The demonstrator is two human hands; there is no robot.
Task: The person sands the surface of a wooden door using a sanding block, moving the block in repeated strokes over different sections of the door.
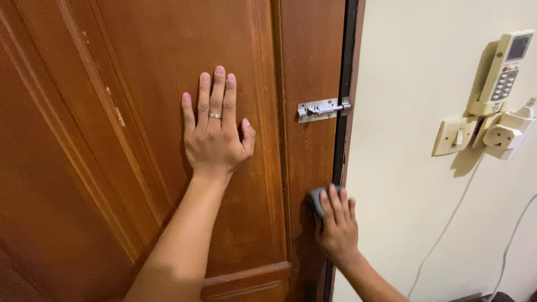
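**Two hands on a wooden door**

The brown panelled wooden door (140, 67) fills the left and centre of the frame, its long axis running top to bottom, leaning a little with the camera's tilt. To its right a cream wall (408, 140) takes up the rest of the frame.

The left hand (215, 131) lies flat on the door panel in the upper centre, fingers (217, 92) stretched straight and close together, pointing up, thumb out to the right; it grips nothing. A ring (215, 116) sits on one finger.

The right hand (337, 221), lower centre, is curled over a dark grey door handle (316, 198) at the door's right edge, fingers wrapped on it and pointing up-left.

Above that hand, a silver slide bolt (321, 109) lies horizontal across the door edge.

In the upper right of the frame, a white remote control (506, 67) stands upright in a wall holder, the only container in view, just above a light switch (454, 136) and a plug adapter (503, 136), with a thin cable (447, 223) hanging down.
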